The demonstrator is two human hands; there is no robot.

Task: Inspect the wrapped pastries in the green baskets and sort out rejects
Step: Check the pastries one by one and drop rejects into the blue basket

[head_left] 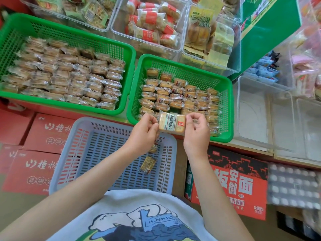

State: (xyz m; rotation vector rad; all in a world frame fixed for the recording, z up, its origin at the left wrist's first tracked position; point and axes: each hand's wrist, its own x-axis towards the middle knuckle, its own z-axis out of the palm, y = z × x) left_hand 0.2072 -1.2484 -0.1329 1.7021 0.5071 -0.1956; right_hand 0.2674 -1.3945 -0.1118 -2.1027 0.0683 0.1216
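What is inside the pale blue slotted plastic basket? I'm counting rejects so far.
Two wrapped pastries lie in the pale blue slotted plastic basket; the upper one is partly hidden by the left hand. The forearm may cover more.

Bare forearms below a pale blue-grey T-shirt point(132, 202) printed with a white polar bear point(121, 218) (dark blue and green shapes beneath)

The left hand point(145, 132) covers the left end of the held pastry packet point(172, 124), whose small print is too fine to read. The large green basket point(69, 32) is cut off by the left edge, its packets blurred. One packet in the blue basket point(83, 153) hides partly behind the left wrist. The tray at the right edge point(293, 185) is blurred beyond telling.
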